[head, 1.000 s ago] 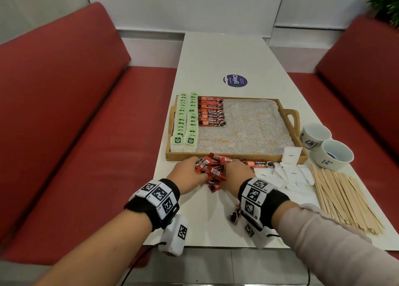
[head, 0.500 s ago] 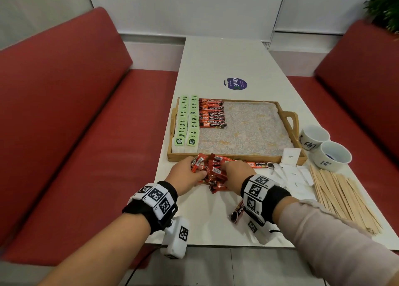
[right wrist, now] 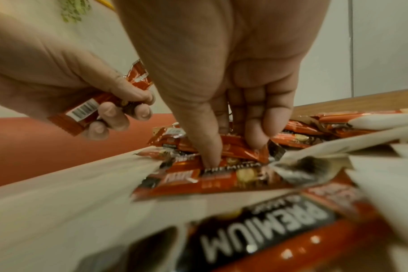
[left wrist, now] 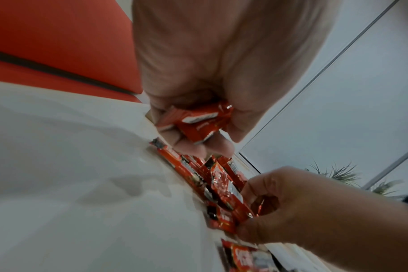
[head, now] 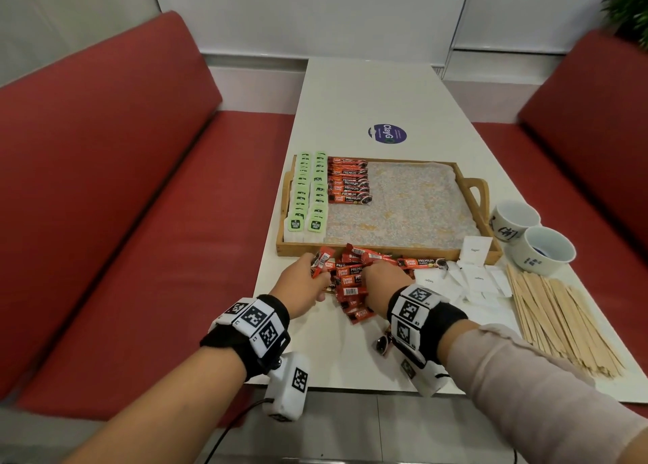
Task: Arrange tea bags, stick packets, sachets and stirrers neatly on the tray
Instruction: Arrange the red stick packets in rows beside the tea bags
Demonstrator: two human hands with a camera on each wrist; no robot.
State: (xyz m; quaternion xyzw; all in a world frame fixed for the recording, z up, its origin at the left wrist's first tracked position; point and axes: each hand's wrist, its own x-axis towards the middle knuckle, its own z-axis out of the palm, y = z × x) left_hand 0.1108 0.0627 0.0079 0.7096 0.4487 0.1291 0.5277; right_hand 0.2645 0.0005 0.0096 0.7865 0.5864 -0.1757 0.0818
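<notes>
A wooden tray (head: 385,250) holds two rows of green tea bags (head: 308,197) and a row of red stick packets (head: 349,185) at its left. A loose pile of red stick packets (head: 350,283) lies on the table in front of the tray. My left hand (head: 305,281) grips a small bundle of red packets (left wrist: 198,121) just above the pile's left side. My right hand (right wrist: 233,147) reaches down into the pile, thumb and fingers pinching a red packet (right wrist: 240,147). White sachets (head: 477,281) and wooden stirrers (head: 561,316) lie to the right.
Two white cups (head: 515,221) (head: 545,249) stand right of the tray handle. Red bench seats (head: 140,253) flank the narrow white table (head: 368,95). A purple sticker (head: 387,134) sits beyond the tray. A small dark object (head: 382,344) lies under my right wrist.
Both hands stay at the red packet pile, with only small shifts of the fingers among the packets. The tray's contents are unchanged.
</notes>
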